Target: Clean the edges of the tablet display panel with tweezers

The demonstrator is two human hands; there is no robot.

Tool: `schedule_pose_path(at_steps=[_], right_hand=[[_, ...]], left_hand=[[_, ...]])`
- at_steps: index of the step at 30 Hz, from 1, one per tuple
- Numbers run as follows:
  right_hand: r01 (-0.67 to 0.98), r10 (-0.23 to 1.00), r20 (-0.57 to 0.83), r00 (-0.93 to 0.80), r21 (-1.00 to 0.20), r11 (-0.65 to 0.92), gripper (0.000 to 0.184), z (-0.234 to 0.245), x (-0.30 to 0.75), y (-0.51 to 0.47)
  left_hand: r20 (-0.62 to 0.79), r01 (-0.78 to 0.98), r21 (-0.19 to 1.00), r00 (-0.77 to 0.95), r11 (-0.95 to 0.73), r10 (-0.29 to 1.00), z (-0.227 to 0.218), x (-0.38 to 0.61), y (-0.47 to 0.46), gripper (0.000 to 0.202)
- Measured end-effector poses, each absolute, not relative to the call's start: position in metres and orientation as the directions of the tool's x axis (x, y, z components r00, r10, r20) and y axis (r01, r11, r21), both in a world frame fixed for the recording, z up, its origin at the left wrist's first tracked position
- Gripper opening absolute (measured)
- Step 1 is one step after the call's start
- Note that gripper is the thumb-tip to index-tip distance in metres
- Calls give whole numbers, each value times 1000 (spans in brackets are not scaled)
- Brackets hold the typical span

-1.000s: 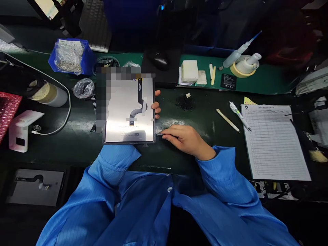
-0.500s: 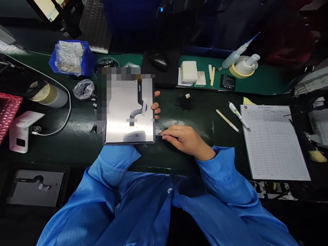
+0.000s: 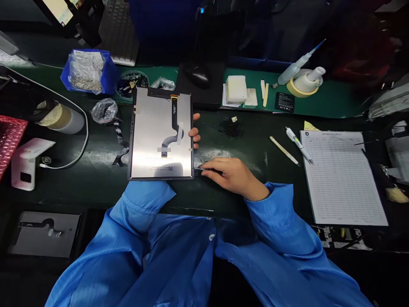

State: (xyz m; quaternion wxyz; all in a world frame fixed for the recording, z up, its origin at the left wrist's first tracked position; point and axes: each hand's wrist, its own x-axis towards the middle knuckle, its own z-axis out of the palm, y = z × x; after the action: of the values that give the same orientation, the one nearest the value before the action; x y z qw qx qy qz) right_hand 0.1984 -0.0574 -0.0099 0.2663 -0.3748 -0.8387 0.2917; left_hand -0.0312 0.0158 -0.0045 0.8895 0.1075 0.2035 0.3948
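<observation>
My left hand (image 3: 195, 132) supports a tablet display panel (image 3: 150, 128) from beneath, its fingertips curled round the panel's right edge. The rest of that hand is hidden behind the panel. The silvery back faces up, with a black flex cable (image 3: 174, 113) curving down it, small pieces of tape across the cable and printed text near the lower edge. My right hand (image 3: 228, 172) is closed in a pinch on a thin metal tool (image 3: 197, 169). The tool's tip reaches the panel's lower right edge; its exact kind is too small to tell.
At the lower left lies another display panel (image 3: 44, 234). Behind my hands are a blue bin (image 3: 110, 76) of bagged parts, a mouse (image 3: 197, 76), white pads (image 3: 235, 88) and a dropper bottle (image 3: 292, 71). A pen (image 3: 298, 145) and printed forms (image 3: 343, 183) lie at right.
</observation>
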Motion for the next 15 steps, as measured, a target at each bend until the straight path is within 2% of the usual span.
schedule_pose_path(at_steps=[4,10,15], right_hand=[[468,764,235,-601,-672,574,22,-10,199,-57],[482,823,176,-540,-737,474,13,-10,198,-60],[449,776,246,-581,-698,557,14,-12,198,-57]], left_hand=[[-291,-650,363,602,668,744,3,-32,13,57],[-304,-671,328,591,665,747,2,-30,12,61],[-285,-692,319,581,647,762,-7,-27,14,61]])
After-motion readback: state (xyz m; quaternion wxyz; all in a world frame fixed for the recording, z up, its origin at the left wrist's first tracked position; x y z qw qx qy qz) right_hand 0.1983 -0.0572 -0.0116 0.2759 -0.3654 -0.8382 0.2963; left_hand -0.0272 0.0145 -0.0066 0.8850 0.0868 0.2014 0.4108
